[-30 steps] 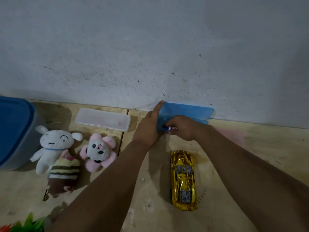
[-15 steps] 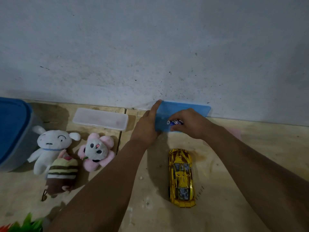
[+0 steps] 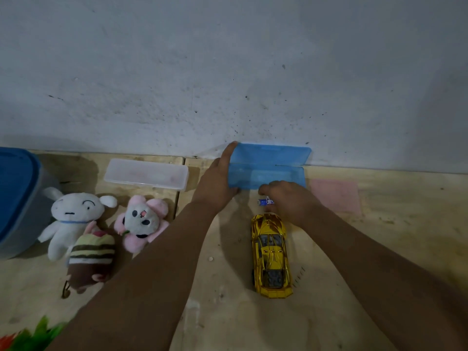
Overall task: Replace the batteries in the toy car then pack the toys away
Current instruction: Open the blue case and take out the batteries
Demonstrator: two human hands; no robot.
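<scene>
Toys are lining the left of the pale wooden tabletop (image 3: 228, 312): a big blue-lidded storage tub (image 3: 15, 196) is sitting at the far edge, then a white plush puppy (image 3: 68, 219), a brown-and-cream striped plush cake (image 3: 88, 259) leaning against it, and a pink-petalled plush flower with a grey face (image 3: 141, 221). Behind them a clear, frosted plastic pencil-style case (image 3: 147, 174) is lying shut by the wall.

Moving to the middle — the left hand (image 3: 217, 183) is bracing the open translucent blue plastic case (image 3: 268, 168), fingers running up its left end and thumb hooked under the front edge, keeping the lid propped against the white wall (image 3: 228, 72). The right hand (image 3: 286, 201) is curling round small blue-and-silver batteries (image 3: 264, 201), and here is the change: half a second back that hand was still up at the case's mouth, and now it is drawing clear of the front edge and coming down toward the table, batteries in its grip.

Just below its knuckles the shiny gold toy sports car (image 3: 271, 254) is waiting on its wheels, nose toward the case, untouched. So fresh cells look to be out and on their way, but the car is not yet flipped or opened; packing is all still ahead. Off to the right a faint pink sheet (image 3: 334, 196) is lying flat.
</scene>
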